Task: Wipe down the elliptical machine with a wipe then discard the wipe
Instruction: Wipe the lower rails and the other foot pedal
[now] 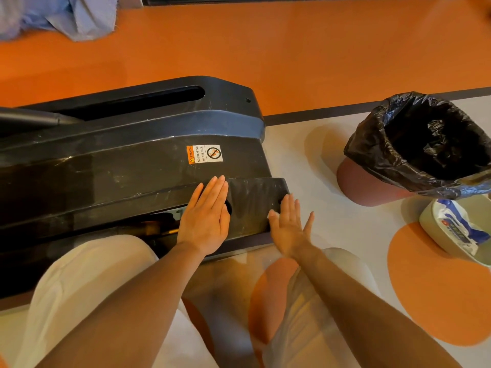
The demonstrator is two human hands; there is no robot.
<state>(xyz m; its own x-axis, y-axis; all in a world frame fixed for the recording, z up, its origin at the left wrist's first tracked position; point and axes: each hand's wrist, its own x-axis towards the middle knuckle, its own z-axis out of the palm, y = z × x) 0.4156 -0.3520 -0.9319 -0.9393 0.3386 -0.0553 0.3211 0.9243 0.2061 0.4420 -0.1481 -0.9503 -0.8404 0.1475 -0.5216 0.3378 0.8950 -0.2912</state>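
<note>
The black moulded-plastic base of the elliptical machine (127, 160) lies across the floor from 9 o'clock to the centre, its glossy shell scuffed and streaked, with a rounded dark-blue ridge along its upper edge and a small white and orange warning sticker (204, 154) near its end. No wipe shows in either hand. The left hand (206, 216) lies flat on the shell's lower corner, fingers straight and together, holding nothing. The right hand (289, 224), just beside it at 3 o'clock, is released too, fingers spread, hovering by the shell's end edge. At 2 o'clock stands a round reddish bin lined with a crinkled black plastic bag (417, 144). Below it, at 4 o'clock, sits a pale tub holding a white and blue wipe packet (462, 229). The floor (332, 49) is smooth orange, with grey and orange circles nearer.
</note>
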